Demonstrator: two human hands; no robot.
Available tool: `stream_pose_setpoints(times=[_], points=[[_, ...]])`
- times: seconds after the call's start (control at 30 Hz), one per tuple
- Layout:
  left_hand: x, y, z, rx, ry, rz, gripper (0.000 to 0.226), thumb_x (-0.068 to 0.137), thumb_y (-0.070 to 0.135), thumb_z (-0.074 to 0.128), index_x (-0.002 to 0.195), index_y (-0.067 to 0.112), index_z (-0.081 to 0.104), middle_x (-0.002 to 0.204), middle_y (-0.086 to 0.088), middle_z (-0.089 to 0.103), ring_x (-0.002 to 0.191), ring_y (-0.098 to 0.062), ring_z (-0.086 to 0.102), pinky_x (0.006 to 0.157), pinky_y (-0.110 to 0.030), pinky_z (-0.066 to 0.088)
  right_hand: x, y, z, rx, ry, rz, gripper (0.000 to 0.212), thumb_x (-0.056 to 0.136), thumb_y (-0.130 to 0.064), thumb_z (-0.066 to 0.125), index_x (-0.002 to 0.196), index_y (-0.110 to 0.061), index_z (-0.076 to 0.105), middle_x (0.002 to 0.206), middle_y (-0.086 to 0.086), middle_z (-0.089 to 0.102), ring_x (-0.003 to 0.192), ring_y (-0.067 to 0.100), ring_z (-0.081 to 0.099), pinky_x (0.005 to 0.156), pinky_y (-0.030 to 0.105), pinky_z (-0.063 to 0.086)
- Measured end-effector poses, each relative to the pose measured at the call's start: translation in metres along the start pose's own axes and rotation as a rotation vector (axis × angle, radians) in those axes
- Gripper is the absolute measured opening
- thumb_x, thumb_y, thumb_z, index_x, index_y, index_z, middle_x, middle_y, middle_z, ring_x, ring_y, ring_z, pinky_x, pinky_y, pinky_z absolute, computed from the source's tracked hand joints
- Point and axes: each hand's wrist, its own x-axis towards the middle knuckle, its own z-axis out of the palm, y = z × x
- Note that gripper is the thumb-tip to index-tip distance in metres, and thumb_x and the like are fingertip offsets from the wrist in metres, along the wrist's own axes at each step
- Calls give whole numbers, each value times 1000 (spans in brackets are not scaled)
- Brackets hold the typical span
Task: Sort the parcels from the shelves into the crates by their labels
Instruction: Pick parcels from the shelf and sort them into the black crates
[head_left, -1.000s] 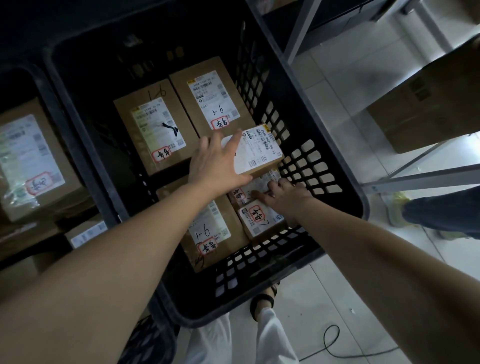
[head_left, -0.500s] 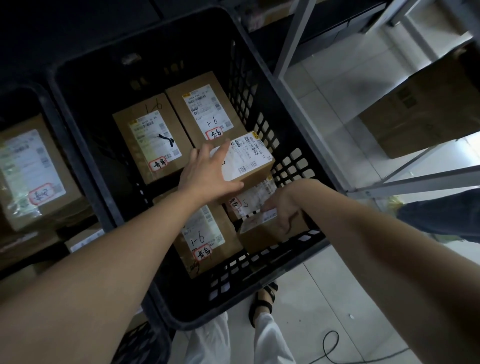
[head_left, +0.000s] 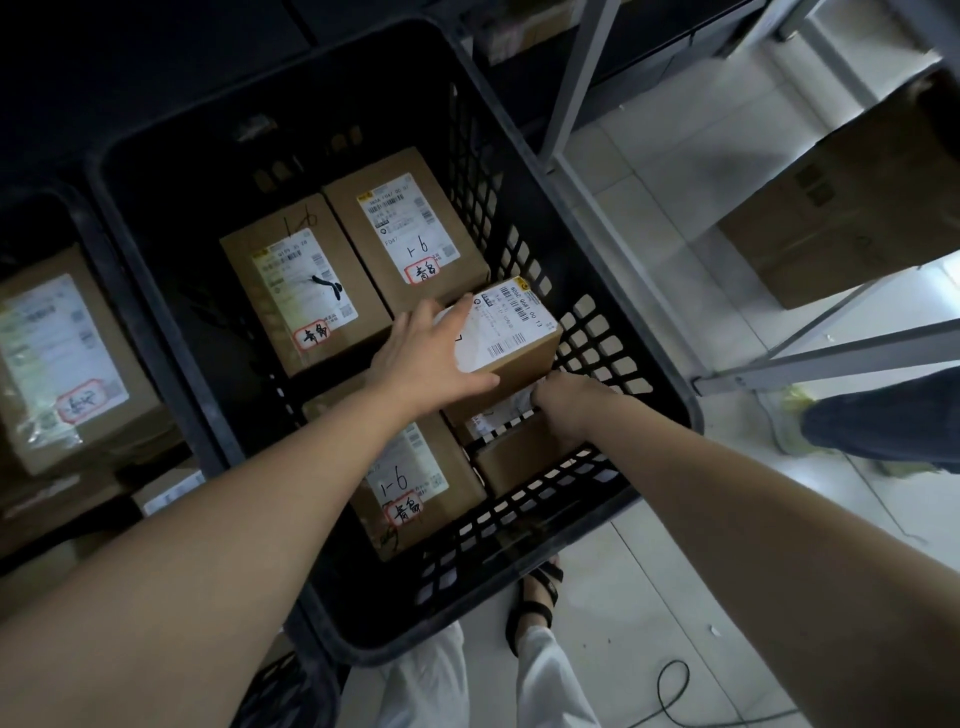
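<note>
A black plastic crate (head_left: 644, 358) holds several brown parcels with white labels. My left hand (head_left: 426, 358) lies with straight fingers on a small labelled parcel (head_left: 511, 332) that sits on top of others near the crate's right wall. My right hand (head_left: 563, 410) curls its fingers over the top edge of a small tilted parcel (head_left: 511, 457) in the near right corner. Two bigger parcels (head_left: 301, 283) (head_left: 405, 234) lie flat at the back. Another parcel marked 1-6 (head_left: 415, 483) lies under my left forearm.
A second crate (head_left: 171, 395) on the left holds more labelled parcels (head_left: 62, 358). A grey metal shelf frame (head_left: 826, 361) with a large carton (head_left: 852, 208) stands to the right. Another person's leg and shoe (head_left: 852, 421) are on the tiled floor. A cable (head_left: 675, 696) lies near my feet.
My right hand tipped the small parcel in the near right corner up on edge and now grips its top. My left hand stayed pressed on the upper parcel.
</note>
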Motion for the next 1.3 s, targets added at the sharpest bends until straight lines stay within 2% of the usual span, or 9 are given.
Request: stream_pose_setpoints(times=[0.33,0.47,0.6,0.7,0.8,0.97,1.1,1.2,1.3], points=[[-16,18,43,73,-98,-37,108,74,48,72,151,26,-1,143,-7,25,127,-34,31,98,-46,38,-29,-5,-30,-115,22,31,25,95,-9,48,117,-5,57,101,10,55,82,22,52,67,28,44],[-19,15,51,67,-91,-13,112,73,47,73,150,27,-4,143,-8,23,127,-33,29,97,-47,40,-26,-2,-31,-69,135,110,24,93,-7,49,115,-6,57,94,7,51,83,23,53,69,31,49],[-18,10,48,52,-115,-13,112,72,46,73,150,26,-4,142,-9,23,126,-31,30,95,-45,42,-18,0,-20,94,274,145,51,84,-3,59,130,-11,40,122,13,47,97,29,58,72,37,55],[-18,11,47,62,-127,17,111,73,44,73,151,24,-3,142,-8,24,125,-30,31,94,-43,42,-17,3,-16,132,267,76,79,81,0,62,143,-26,20,153,14,15,113,36,52,82,45,56],[-22,10,51,37,-138,39,113,72,48,74,151,21,-2,142,-7,26,127,-28,31,97,-42,41,-20,5,-14,67,254,-35,105,80,-5,66,150,-42,-3,158,-2,-8,130,35,34,96,46,49],[-27,2,52,-3,-178,24,115,72,53,72,151,20,-4,149,-5,23,134,-25,27,106,-40,34,-12,2,-12,-43,244,-59,104,78,-11,71,151,-40,2,156,1,1,129,36,33,96,47,47],[-32,2,48,150,-159,69,119,71,58,69,149,25,-16,149,-6,18,134,-29,24,106,-45,28,-9,1,-13,-45,283,-136,98,80,-18,71,152,-32,7,155,3,5,130,35,34,97,44,47],[-29,8,43,138,-107,45,120,73,49,71,147,28,-20,143,-11,20,128,-31,27,102,-44,32,-12,1,-21,-2,349,-229,91,83,-27,68,153,-22,11,154,7,10,127,33,40,96,39,47],[-21,6,25,49,-9,25,117,72,46,72,150,25,-12,140,-10,23,124,-29,27,99,-41,35,-18,-2,-32,118,455,-214,97,85,-21,69,154,-19,1,158,9,5,122,28,50,94,35,50]])
